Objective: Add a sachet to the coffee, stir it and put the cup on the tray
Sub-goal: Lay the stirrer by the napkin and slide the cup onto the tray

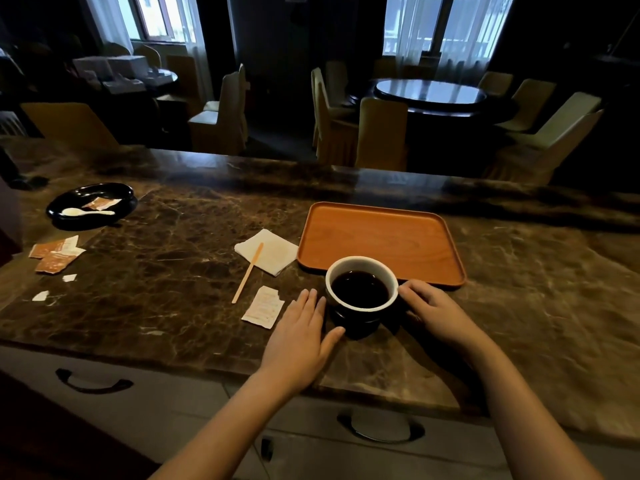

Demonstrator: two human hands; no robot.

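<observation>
Dark round ceramic cup of coffee stood on the marble bench, centre frame, touching the orange wooden tray. Torn white sachet lay spent. Left hand flat, grip wide; right hand curled at the cup's side, hold not confirmed. Judged: transfer step; lift level.

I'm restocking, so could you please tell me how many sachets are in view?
4, I think: one torn white sachet left of the cup, two orange sachets overlapping at the counter's left edge, one sachet in the black dish. The overlapping pile may hide more.
</observation>
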